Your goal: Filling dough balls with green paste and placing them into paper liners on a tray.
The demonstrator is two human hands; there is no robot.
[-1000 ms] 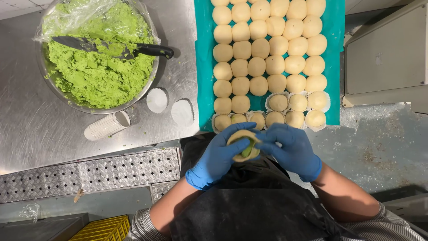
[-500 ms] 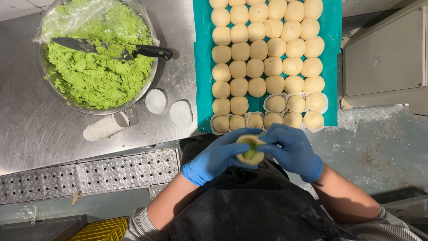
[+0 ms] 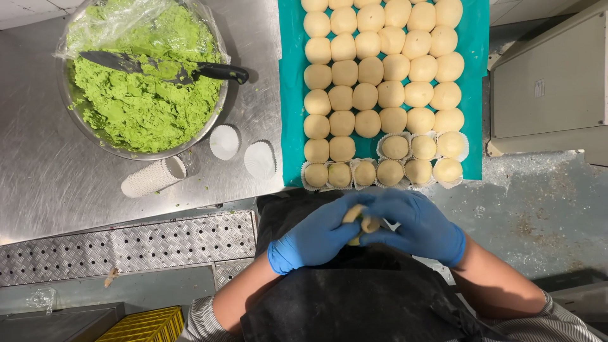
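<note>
head view:
dough ball (image 3: 358, 221): lower centre of frame, held between both hands over a black apron (image 3: 354, 297); pale cream with a spot of green paste showing at its middle.
handling: looks soft, light and easily deformed; probably a bit tacky. Judged best cupped around the sides with the fingertips and light pressure; squeezing the top would likely push the filling out.
left hand (image 3: 316, 237): blue glove, fingers curled around the left side of the ball, closed on it.
right hand (image 3: 421, 228): blue glove, fingers wrapped over the right side and top, also closed on it. Most of the ball is hidden by the fingers.
teal tray (image 3: 478, 88): upper centre-right, on the desk (image 3: 38, 177); carries rows of plain round dough balls (image 3: 380, 69). The two nearest rows sit mostly in white paper cups (image 3: 392, 161).
steel bowl (image 3: 95, 136): upper left, lined with clear film, filled with bright green paste (image 3: 145, 101); coarse, stiff-looking mash.
knife (image 3: 164, 66): black handle, blade lying in the paste, handle over the bowl's right rim.
loose paper cups (image 3: 242, 151): two, just right of the bowl, apart from each other.
stacked paper cups (image 3: 154, 177): lying on its side below the bowl.
perforated steel grating (image 3: 126, 244): lower left, along the desk's near edge.
yellow crate (image 3: 142, 326): bottom left, partly cut off.
</note>
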